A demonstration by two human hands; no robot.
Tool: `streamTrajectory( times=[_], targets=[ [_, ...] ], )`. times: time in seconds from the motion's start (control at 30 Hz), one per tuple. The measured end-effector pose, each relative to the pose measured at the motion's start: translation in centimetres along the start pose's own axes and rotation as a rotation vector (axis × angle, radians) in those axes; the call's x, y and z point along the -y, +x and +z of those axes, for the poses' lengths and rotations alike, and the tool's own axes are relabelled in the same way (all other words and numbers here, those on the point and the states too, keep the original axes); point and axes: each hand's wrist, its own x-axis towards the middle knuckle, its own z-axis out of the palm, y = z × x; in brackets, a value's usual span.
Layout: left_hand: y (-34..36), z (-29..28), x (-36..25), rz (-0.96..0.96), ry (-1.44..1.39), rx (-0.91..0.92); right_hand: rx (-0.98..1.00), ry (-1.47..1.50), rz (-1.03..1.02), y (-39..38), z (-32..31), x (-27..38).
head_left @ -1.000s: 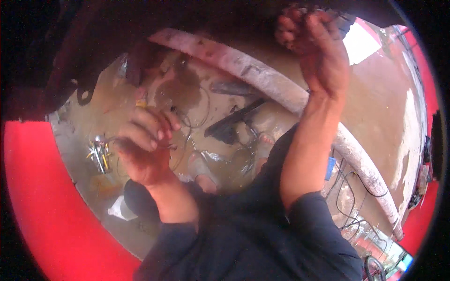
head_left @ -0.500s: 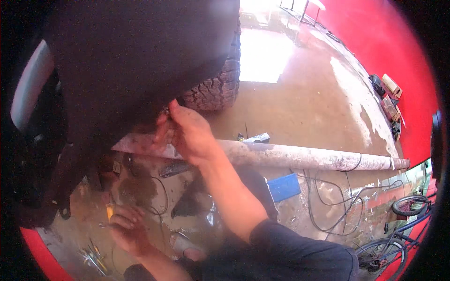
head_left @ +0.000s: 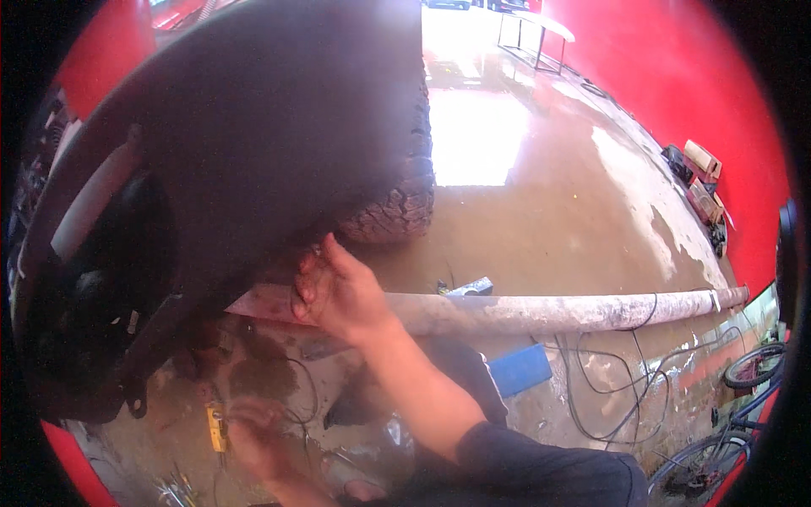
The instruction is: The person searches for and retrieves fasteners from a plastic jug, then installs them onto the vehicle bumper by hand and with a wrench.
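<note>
A large black plastic vehicle panel (head_left: 279, 127), like a bumper, fills the upper left, with a knobbly tyre (head_left: 393, 211) behind its right edge. Up against the panel's lower edge is my right hand (head_left: 342, 291), thumb raised and fingers curled in a pinch. Whatever lies between those fingertips is too small to make out. Lower down, my left hand (head_left: 258, 431) is smeared by motion, so its fingers do not read clearly. Just left of it is a yellow tool-like object (head_left: 216, 425), apparently apart from the hand.
A long whitish pipe (head_left: 541, 313) crosses the wet floor beyond my arm. Nearby are a blue box (head_left: 519, 370), loose black cables (head_left: 591, 414) and a small device (head_left: 470, 287). Several hand tools (head_left: 176, 490) lie lower left; a bicycle (head_left: 718, 456) is lower right.
The view has shifted, so the panel, tyre and pipe appear lower. My left hand has moved rightward, away from the yellow object. My right hand stays at the panel's edge.
</note>
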Motion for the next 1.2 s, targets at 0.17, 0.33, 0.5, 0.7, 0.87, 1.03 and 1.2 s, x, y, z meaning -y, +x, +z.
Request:
streamTrajectory(
  times=[0.17,0.33,0.5,0.7,0.87,1.03,1.2],
  targets=[
    [-0.3,-0.8,0.0,-0.047,0.111,-0.092,0.058,-0.067,-0.06,0.3,-0.1,-0.2],
    [-0.7,-1.8,1.1,-0.105,0.03,-0.187,0.018,-0.003,-0.037,0.3,-0.7,-0.9],
    [0.0,-2.6,1.2,-0.093,0.847,-0.111,-0.093,-0.164,-0.123,0.4,-1.0,-1.2],
    [2.2,-1.7,0.2,-0.281,0.981,-0.101,-0.301,-0.446,-0.315,0.7,-1.3,-1.0],
    [3.1,-0.8,0.4,-0.24,0.666,-0.076,-0.105,-0.33,-0.246,0.6,-0.4,-1.1],
    [3.3,-0.4,1.0,-0.17,0.572,0.021,-0.103,-0.383,-0.291,0.9,-0.4,-1.8],
    [2.7,-0.4,1.0,-0.271,0.442,0.007,-0.008,-0.311,-0.307,0.9,-0.9,-1.9]
  ],
)
